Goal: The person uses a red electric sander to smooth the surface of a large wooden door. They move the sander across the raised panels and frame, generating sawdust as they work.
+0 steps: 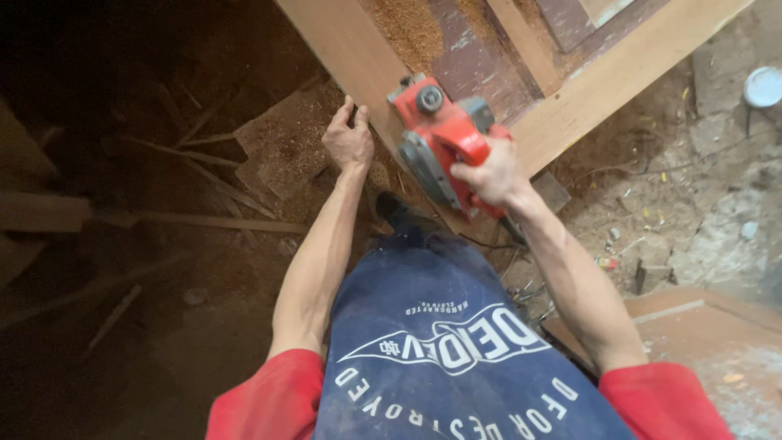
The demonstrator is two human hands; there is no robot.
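Your right hand (489, 175) has its fingers wrapped tight around the handle of a red electric planer (444, 138), which sits on the near corner of a wooden frame (603, 85). Your left hand (349, 140) is beside it, fingers curled over the outer edge of the frame's left board (342, 49), thumb on top, holding the wood just left of the planer. The planer's grey sole rests on the board, its round knob pointing away from you. Sawdust (411, 28) lies heaped on the dark panel inside the frame. Below your arms hangs your blue apron (440, 342), with red sleeves at either side. Thin wood strips (195, 155) litter the dark floor to the left; a white round lid (763, 85) lies on the rubble far right.
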